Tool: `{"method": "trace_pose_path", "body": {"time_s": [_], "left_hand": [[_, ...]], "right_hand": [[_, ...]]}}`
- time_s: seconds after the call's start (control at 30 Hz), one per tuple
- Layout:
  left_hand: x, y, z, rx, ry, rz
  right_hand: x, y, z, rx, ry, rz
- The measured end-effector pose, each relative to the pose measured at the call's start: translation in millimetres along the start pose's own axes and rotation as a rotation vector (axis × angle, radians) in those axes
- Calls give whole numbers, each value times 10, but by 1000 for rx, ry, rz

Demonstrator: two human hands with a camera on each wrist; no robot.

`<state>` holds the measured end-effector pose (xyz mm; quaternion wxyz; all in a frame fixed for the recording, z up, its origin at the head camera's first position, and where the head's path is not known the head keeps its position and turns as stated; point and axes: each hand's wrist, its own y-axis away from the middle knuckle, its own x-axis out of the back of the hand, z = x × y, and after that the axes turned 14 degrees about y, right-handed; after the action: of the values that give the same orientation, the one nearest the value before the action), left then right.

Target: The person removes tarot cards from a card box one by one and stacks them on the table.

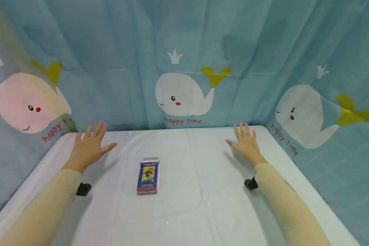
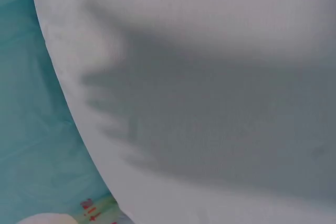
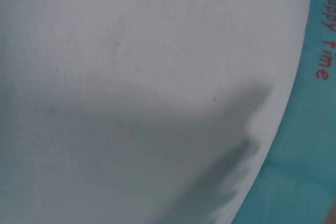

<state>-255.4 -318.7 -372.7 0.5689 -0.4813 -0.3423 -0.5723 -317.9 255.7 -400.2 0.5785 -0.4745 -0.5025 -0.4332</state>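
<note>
White table (image 1: 178,218): sleeved arms (image 1: 46,205) stretched forward above; left fingers (image 1: 96,131), right fingers (image 1: 242,130) splayed wide, empty.

"happy time" on curtain (image 1: 126,95), "Universal" on box (image 1: 148,176)

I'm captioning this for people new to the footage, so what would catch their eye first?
Probably the blue tarot card box, lying on the white tablecloth between the hands, nearer the left. The left hand and right hand also stand out, fingers spread above the table's far part. Behind them, the middle whale print brightens the blue curtain, with "happy time" written below it.
</note>
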Motion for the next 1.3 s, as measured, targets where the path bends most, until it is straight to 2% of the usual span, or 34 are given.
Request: {"method": "trace_pose_path", "body": {"time_s": [0.43, 0.67, 0.9, 1.3], "left_hand": [[-30, 78, 270, -19, 1, -8], [-76, 87, 395, -57, -8, 12], [-145, 93, 540, -73, -5, 2], [-236, 166, 744, -142, -10, -27]], "right_hand": [[35, 80, -143, 78, 19, -17], [54, 131, -233, 86, 8, -41], [49, 149, -366, 120, 4, -37], [42, 232, -574, 181, -54, -37]]}}
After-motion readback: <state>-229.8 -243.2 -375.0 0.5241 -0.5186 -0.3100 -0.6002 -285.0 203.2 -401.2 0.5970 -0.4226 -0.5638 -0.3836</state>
